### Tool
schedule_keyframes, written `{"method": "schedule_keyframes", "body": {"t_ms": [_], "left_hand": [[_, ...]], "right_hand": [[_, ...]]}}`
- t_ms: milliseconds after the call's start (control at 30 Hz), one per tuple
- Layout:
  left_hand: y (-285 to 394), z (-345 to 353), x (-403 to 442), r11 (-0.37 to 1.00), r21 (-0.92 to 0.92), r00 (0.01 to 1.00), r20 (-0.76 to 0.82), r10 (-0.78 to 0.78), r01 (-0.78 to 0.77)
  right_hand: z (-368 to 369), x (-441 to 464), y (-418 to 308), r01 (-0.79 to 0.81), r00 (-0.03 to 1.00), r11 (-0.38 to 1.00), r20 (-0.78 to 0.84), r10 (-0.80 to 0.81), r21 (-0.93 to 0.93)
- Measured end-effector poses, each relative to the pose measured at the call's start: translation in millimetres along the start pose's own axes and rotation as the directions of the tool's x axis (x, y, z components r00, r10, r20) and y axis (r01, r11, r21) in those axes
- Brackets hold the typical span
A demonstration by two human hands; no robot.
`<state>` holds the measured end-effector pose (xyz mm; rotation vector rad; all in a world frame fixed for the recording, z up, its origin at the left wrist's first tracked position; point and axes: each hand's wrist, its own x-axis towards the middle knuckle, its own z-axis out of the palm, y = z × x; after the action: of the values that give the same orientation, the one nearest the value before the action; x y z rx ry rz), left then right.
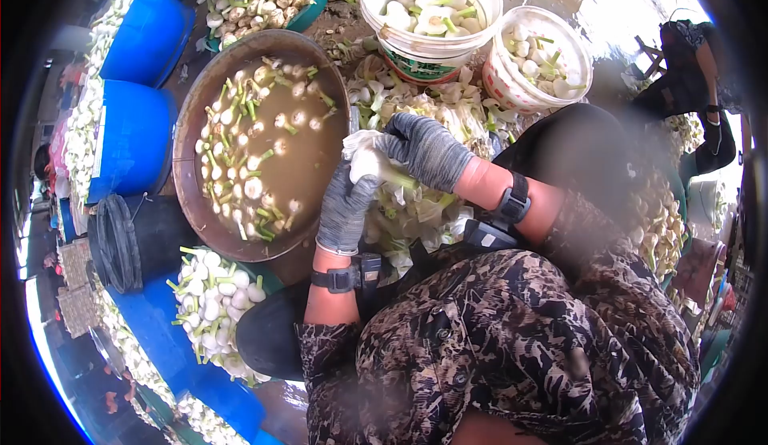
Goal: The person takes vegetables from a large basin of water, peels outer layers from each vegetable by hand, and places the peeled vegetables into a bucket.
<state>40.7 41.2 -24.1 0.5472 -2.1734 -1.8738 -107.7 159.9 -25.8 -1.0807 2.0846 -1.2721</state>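
Note:
Both hands wear grey knit gloves and meet over the right edge of a large round basin (186,117) of murky water with floating bulbs. A white bulb (366,165) with a green stem pointing right lies between them. My left hand (346,205) is wrapped around the bulb from below. Above it, my right hand (432,151) has its fingers bent in at the bulb's loose, pale outer skin (362,138). Beneath the hands lies a heap of peeled leaves and skins (412,213).
White buckets (432,45) (538,97) of bulbs stand at the top. Blue tubs (132,137) and a black bucket (140,241) are left of the basin. Trimmed bulbs (216,305) are piled at the lower left. Another person (696,69) is at the far right.

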Motion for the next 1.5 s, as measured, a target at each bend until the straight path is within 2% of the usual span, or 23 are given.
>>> {"method": "schedule_keyframes", "body": {"t_ms": [133,167,200,433,467,567,600,667,700,800,833,867,933,967,1067,1167,1233,1300,1367,1400,1433,1467,1500], "left_hand": [[-47.4,1.9,1.4,0.943,-0.33,0.999,0.043,-0.024,0.037],[-55.0,5.6,4.0,0.997,0.025,0.998,0.006,0.068,-0.068],[-62.5,8.6,5.9,0.913,0.377,0.986,0.004,0.169,-0.158],[-11.0,21.5,11.2,0.899,0.438,0.992,0.122,-0.034,-0.023],[-38.1,19.9,7.8,0.981,-0.148,0.982,0.156,-0.105,0.129],[-36.3,30.6,15.5,0.893,-0.392,0.973,0.151,-0.175,0.222],[-35.0,33.1,17.6,0.87,-0.425,0.968,0.142,-0.209,0.25],[-18.5,38.1,22.7,0.608,-0.728,0.946,0.197,-0.257,0.316],[-10.2,37.7,24.1,0.298,-0.883,0.923,0.295,-0.247,0.362],[-14.2,38.5,32.9,0.652,-0.703,0.957,0.237,-0.165,0.286],[-7.2,36.8,33.8,0.347,-0.876,0.942,0.294,-0.163,0.334],[-8.3,34.0,37.4,0.349,-0.877,0.943,0.287,-0.167,0.329],[-6.7,29.4,46.3,0.867,-0.452,0.977,0.131,-0.171,0.212],[-0.8,30.4,47.9,0.867,-0.45,0.976,0.126,-0.177,0.215],[28.2,34.9,51.9,0.578,-0.756,0.951,0.233,-0.202,0.308],[14.1,18.0,69.5,0.377,-0.843,0.922,0.368,-0.117,0.384],[14.1,16.4,101.9,0.446,-0.831,0.941,0.26,-0.216,0.332],[23.4,24.5,149.4,0.554,-0.783,0.94,0.109,-0.325,0.282],[31.3,35.9,193.6,0.625,-0.761,0.981,0.079,-0.179,0.175],[34.4,42.7,214.6,0.622,-0.781,0.996,0.012,-0.083,0.062],[40.2,43.8,237.0,0.452,-0.882,0.989,0.081,-0.125,0.13],[47.1,48.9,254.2,0.468,-0.876,0.99,0.065,-0.126,0.117],[55.8,52.4,271.8,0.486,-0.868,0.992,0.05,-0.119,0.102]], "right_hand": [[-5.2,4.2,3.8,-0.101,0.995,0.988,0.028,0.098,0.118],[-8.6,4.1,0.7,-0.104,0.995,0.987,0.024,0.101,0.121],[-12.5,4.3,-3.3,-0.14,0.99,0.982,0.025,0.138,0.124],[-33.9,13.1,-0.7,-0.33,0.943,0.927,0.028,0.33,0.181],[-36.2,13.5,-0.9,-0.357,0.933,0.903,0.043,0.358,0.24],[-39.0,13.4,19.5,-0.198,0.979,0.969,-0.021,0.204,0.147],[-40.5,13.9,19.6,-0.278,0.956,0.928,-0.027,0.293,0.246],[-37.0,17.0,21.9,-0.344,0.915,0.812,-0.024,0.402,0.472],[-36.7,17.1,26.3,-0.358,0.908,0.803,-0.025,0.419,0.476],[-40.2,15.2,25.5,-0.192,0.953,0.943,-0.178,0.245,0.272],[-40.3,16.1,25.1,-0.187,0.955,0.944,-0.176,0.24,0.274],[-39.2,15.9,24.3,-0.128,0.961,0.964,-0.213,0.179,0.233],[-39.4,18.8,24.7,-0.111,0.955,0.947,-0.233,0.186,0.303],[-46.2,20.1,25.9,-0.193,0.943,0.941,-0.212,0.257,0.279],[-63.2,25.3,25.9,-0.237,0.915,0.903,-0.23,0.331,0.358],[-71.3,30.8,30.1,-0.246,0.842,0.83,-0.314,0.439,0.5],[-70.8,30.0,35.1,-0.275,0.87,0.885,-0.294,0.395,0.376],[-58.1,28.9,50.6,-0.274,0.913,0.961,-0.304,0.271,0.033],[-47.4,25.7,49.0,-0.292,0.952,0.95,-0.127,0.278,-0.11],[-36.9,21.5,58.1,-0.311,0.95,0.95,-0.029,0.311,-0.013],[-24.6,18.1,79.8,-0.176,0.979,0.97,0.077,0.191,-0.167],[-12.4,15.9,101.2,-0.011,0.981,0.957,0.181,0.066,-0.289],[-11.9,15.6,88.1,-0.019,0.948,0.944,0.293,0.121,-0.33]]}}
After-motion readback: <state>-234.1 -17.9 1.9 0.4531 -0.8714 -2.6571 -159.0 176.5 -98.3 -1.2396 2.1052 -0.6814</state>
